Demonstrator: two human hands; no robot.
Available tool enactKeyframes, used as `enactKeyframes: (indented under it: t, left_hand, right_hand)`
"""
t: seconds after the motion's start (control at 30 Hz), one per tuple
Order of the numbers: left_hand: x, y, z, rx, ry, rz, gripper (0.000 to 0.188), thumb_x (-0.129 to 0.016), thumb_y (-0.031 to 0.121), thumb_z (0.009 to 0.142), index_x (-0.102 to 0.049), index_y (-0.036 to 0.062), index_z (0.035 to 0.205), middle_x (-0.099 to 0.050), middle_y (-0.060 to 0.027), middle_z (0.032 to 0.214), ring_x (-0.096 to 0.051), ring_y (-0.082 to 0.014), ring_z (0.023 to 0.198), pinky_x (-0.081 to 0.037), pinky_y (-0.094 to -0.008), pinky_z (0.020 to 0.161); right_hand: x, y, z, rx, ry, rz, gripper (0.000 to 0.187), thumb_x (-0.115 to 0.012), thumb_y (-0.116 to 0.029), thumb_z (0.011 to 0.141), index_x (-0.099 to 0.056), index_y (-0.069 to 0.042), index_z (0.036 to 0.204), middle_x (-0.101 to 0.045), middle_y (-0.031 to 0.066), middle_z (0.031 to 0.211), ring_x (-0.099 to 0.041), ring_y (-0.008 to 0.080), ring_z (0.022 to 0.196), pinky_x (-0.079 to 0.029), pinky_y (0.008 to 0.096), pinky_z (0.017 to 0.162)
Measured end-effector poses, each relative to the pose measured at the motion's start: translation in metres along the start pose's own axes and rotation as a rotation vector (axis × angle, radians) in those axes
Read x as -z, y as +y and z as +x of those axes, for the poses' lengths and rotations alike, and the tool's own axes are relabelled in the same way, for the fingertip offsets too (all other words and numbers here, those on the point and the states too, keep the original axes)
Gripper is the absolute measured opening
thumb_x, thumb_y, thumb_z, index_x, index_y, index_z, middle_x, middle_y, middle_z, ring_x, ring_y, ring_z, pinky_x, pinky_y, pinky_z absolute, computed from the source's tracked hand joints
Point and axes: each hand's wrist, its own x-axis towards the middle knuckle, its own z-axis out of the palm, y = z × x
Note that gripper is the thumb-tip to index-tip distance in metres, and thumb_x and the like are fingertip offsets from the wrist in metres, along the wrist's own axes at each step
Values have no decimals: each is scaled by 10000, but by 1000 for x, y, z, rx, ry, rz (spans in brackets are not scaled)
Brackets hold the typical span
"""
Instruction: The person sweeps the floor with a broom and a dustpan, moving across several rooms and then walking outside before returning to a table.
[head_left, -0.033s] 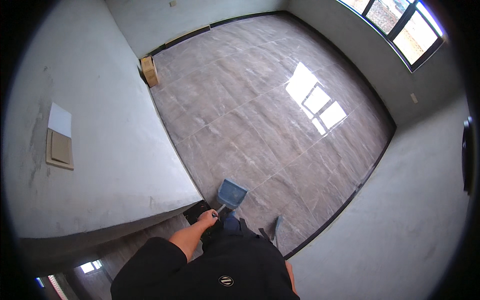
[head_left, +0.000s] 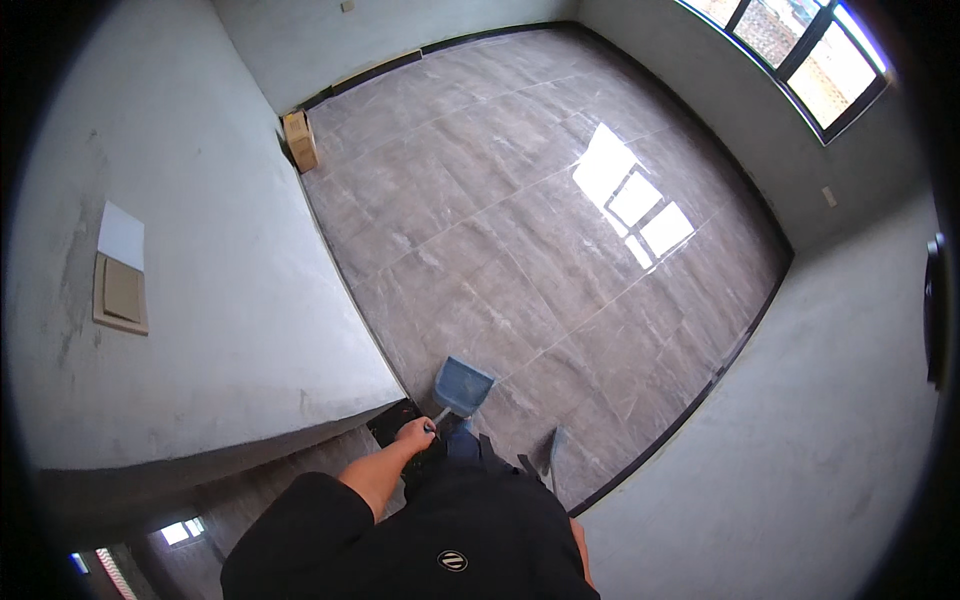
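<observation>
My left hand [head_left: 416, 434] is closed around the handle of a blue dustpan [head_left: 464, 386]. The dustpan's pan lies on or just above the tiled floor, close in front of my feet and near the wall corner on the left. To the right of my dark clothing, the blue-grey head of what looks like a broom [head_left: 558, 448] stands out over the floor. Its handle is mostly covered by my body. Only a strip of my right arm shows at the lower edge, and my right hand is hidden.
Glossy grey-brown tile [head_left: 480, 220] covers the room's floor, edged by dark skirting. A cardboard box [head_left: 300, 141] stands against the left wall. On that wall is a beige switch plate [head_left: 121, 294]. A window [head_left: 810, 60] is at upper right; its reflection shines on the tiles.
</observation>
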Motion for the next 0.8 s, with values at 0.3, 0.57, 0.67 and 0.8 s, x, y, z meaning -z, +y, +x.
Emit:
enactKeyframes:
  t: [0.3,0.57,0.67,0.8]
  left_hand:
    - [-27,16,-6,168,-12,-425,146,-663,140,789,-588,123,913,-626,-80,723,-637,-201,625,-516,-350,546]
    - [-40,21,-16,170,-53,-564,167,-607,56,832,-537,81,982,-592,-67,693,-568,-141,511,-453,-258,434]
    - [-32,7,-12,121,-52,-538,160,-593,67,842,-523,41,983,-582,-78,679,-554,-154,501,-443,-271,428]
    - [-35,12,-4,130,-118,-534,151,-583,61,850,-514,48,983,-580,-84,687,-552,-151,508,-450,-263,432]
  right_hand:
    - [-3,-27,-9,-73,-31,148,180,-602,-249,841,-579,-98,745,-552,53,616,-519,169,523,-413,321,502]
    - [18,-16,-9,-210,-44,378,203,-603,-267,867,-565,-109,747,-512,13,593,-487,137,490,-401,279,439]
    - [10,-6,-11,-212,-74,379,197,-609,-256,865,-563,-117,734,-509,3,594,-483,126,491,-399,259,436]
    - [13,30,-4,-197,-68,468,227,-568,-252,893,-574,-94,731,-526,3,599,-482,114,470,-407,266,436]
